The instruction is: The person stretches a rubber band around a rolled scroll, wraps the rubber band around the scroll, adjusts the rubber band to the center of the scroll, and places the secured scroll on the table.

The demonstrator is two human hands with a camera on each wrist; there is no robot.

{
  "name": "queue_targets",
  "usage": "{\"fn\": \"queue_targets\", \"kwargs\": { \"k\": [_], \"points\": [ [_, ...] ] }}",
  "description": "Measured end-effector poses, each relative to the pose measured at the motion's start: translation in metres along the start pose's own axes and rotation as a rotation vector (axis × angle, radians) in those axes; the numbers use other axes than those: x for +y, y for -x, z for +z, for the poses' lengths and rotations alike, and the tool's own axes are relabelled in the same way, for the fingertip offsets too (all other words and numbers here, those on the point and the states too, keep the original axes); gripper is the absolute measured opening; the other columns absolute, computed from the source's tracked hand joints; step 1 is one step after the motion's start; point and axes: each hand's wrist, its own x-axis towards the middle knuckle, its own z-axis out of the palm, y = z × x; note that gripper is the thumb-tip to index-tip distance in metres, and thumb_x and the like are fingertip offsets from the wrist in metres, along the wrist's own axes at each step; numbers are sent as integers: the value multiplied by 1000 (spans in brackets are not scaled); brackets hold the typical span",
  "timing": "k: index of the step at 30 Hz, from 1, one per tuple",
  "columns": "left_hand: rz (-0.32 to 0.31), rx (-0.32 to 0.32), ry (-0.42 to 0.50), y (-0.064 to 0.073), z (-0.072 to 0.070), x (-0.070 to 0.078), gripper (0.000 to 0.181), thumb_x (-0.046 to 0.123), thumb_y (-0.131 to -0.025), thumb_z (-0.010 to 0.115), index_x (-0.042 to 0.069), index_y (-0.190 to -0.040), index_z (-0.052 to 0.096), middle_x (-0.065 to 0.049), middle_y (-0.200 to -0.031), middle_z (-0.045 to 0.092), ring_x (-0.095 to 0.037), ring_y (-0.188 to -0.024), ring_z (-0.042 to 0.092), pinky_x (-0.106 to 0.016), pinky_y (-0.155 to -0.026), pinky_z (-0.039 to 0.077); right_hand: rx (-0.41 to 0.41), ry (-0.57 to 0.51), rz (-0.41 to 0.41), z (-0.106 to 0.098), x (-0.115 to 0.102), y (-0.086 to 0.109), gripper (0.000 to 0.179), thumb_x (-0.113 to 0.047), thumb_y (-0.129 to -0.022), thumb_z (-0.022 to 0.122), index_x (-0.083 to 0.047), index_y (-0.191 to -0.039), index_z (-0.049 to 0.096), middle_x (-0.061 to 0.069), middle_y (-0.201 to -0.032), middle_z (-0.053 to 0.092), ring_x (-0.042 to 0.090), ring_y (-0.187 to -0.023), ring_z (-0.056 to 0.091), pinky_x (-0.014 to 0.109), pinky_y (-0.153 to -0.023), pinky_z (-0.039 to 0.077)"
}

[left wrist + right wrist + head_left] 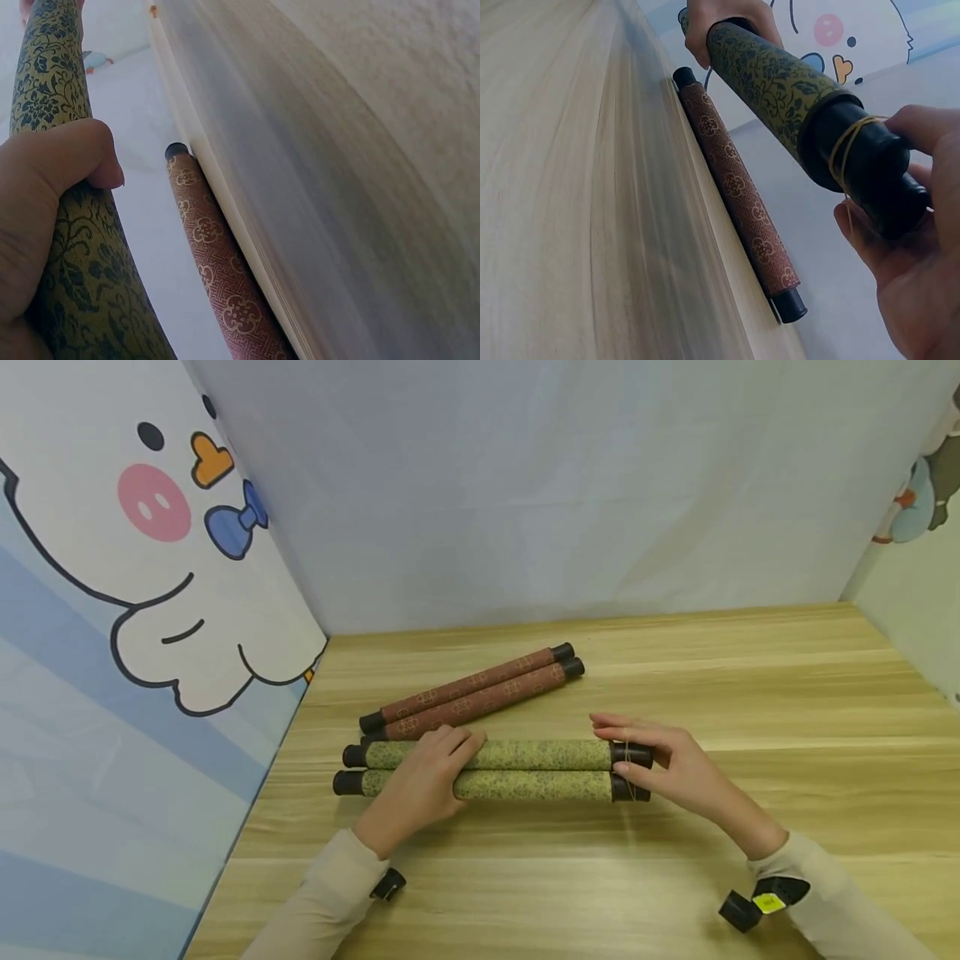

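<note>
"Hands, two. Condition of each?"

"Left hand [426,772]: gripping, fingers curled over the green rolls [540,756], left of their middle. Right hand [681,768]: thumb and fingers bent about the black ends [874,154] on the right, holding the band [849,133]."

"Green rolls: number, finish, place?"

"Two, side by side, touching. Dark floral pattern on yellow-green. Level across the head view, between the hands; raised above the table [787,693] in the wrist views."

"Band?"

"One, thin, tan. Looped about both ends at the right."

"Other rolls?"

"Red rolls [502,695], two, gold flower motif, black tips. Lying on the table just beyond the green pair, slanted, right tips farther back."

"Surroundings?"

"Table, pale wood grain. Behind it, a plain whitish sheet [562,485]. At left, a panel [225,635] with a white cartoon figure, blue bow, orange beak."
</note>
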Motion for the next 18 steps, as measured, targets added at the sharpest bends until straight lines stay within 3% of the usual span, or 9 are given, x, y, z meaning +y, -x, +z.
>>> {"fn": "queue_targets", "kwargs": {
  "k": [4, 7, 11, 14, 18],
  "points": [
    [4, -11, 4, 1, 0, 0, 90, 29, -57, 97, 9, -135, 56, -5, -125, 62, -21, -103, 59, -37, -88, 52, 20, -50, -2, -5, 0, 0, 37, 6, -94, 57, 0, -130, 62, 5, -143, 59, 0, -133, 51, 12, -105, 44],
    [-11, -13, 7, 1, 1, -1, 92, 29, -55, 98, 9, -135, 56, -5, -123, 62, -20, -103, 58, -37, -89, 52, 121, -75, -18, -11, -1, -3, 26, 7, -96, 53, 6, -116, 69, -2, -125, 71, -6, -100, 65, 11, -80, 52],
    [23, -24, -10, 0, 1, 0, 89, 29, -55, 98, 11, -132, 57, -4, -121, 63, -20, -106, 59, -38, -93, 53, 250, -91, -40, -21, -2, -8, 21, 7, -97, 50, 10, -103, 71, -8, -108, 76, -3, -84, 67, 14, -71, 54],
    [58, -52, -4, 0, 3, 2, 85, 30, -59, 96, 12, -132, 57, -4, -122, 63, -22, -111, 60, -39, -98, 52, 278, -126, -52, -27, -2, -10, 19, 9, -96, 51, 13, -102, 69, -6, -107, 75, 5, -99, 71, 17, -86, 56],
    [23, -72, 19, 2, 7, 1, 86, 31, -59, 96, 12, -133, 57, -4, -123, 63, -22, -114, 60, -41, -100, 51, 248, -132, -70, -31, 0, -8, 18, 12, -94, 51, 13, -101, 68, -4, -106, 74, 6, -102, 68, 16, -87, 55]
  ]
}}
